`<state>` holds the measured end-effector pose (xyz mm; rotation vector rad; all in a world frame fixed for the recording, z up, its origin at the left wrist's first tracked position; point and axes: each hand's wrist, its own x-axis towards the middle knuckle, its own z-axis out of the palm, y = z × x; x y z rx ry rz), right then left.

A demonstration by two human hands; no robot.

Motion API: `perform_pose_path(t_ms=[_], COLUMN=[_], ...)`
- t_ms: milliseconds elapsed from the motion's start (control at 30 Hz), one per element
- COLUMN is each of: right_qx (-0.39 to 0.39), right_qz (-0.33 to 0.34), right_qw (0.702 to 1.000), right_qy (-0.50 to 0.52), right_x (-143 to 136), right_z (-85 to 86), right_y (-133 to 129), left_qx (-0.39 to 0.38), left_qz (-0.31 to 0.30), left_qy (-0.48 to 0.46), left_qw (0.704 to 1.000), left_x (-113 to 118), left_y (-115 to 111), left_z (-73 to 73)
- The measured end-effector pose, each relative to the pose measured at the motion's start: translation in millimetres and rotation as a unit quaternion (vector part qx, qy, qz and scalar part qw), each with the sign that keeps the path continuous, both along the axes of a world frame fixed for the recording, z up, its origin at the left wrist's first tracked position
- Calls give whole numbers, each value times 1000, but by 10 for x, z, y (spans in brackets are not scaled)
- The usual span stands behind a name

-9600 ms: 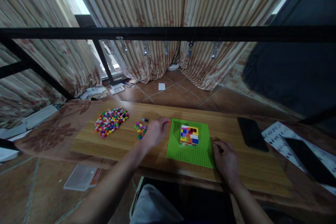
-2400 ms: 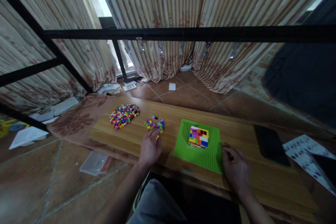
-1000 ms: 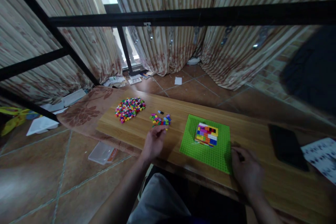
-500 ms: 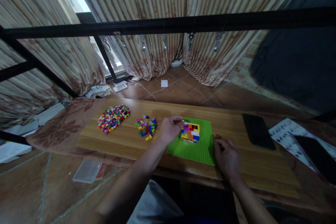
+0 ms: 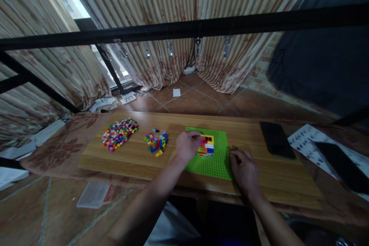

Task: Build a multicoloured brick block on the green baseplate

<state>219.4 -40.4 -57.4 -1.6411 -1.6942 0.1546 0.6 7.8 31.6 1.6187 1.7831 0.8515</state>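
Observation:
A layered block of colourful toy bricks [image 5: 208, 147] stands on a green studded baseplate [image 5: 220, 163]. My left hand [image 5: 187, 147] reaches over the plate from the left, its thumb and fingertips pinched together at the block's left side, covering part of it. Whatever sits in that pinch is too small to make out. At the plate's right edge rests my right hand [image 5: 246, 171], fingers curled and closed; their contents are hidden. Left of the plate lies a small group of loose bricks [image 5: 157, 146] in several colours.
A larger heap of small bricks [image 5: 118, 134] lies on the wooden table [image 5: 115, 165] at the left. On the right are a black phone [image 5: 276, 140], a printed sheet [image 5: 305, 138] and another dark device [image 5: 343, 165]. A black metal bar [image 5: 161, 32] crosses beyond the table.
My left hand has shifted slightly right relative to the block and now covers more of its left side. My right hand stays at the plate's edge. The whole view has turned a little.

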Motion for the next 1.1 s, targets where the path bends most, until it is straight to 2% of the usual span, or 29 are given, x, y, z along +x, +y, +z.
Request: perform_pose_path(t_ms=[267, 633, 1100], right_qx=[0, 8, 13], right_qz=[-6, -3, -4], right_qw=[1000, 1000, 1000], right_qy=[-3, -2, 3], right_x=[-6, 6, 7], right_z=[9, -20, -22], right_y=[-8, 1, -4], left_qx=[-9, -14, -19], left_qz=[35, 17, -3], left_qy=[-1, 86, 129], left_qw=[999, 996, 991], left_x=[76, 51, 18], left_y=[-50, -8, -2], left_z=[-18, 51, 129])
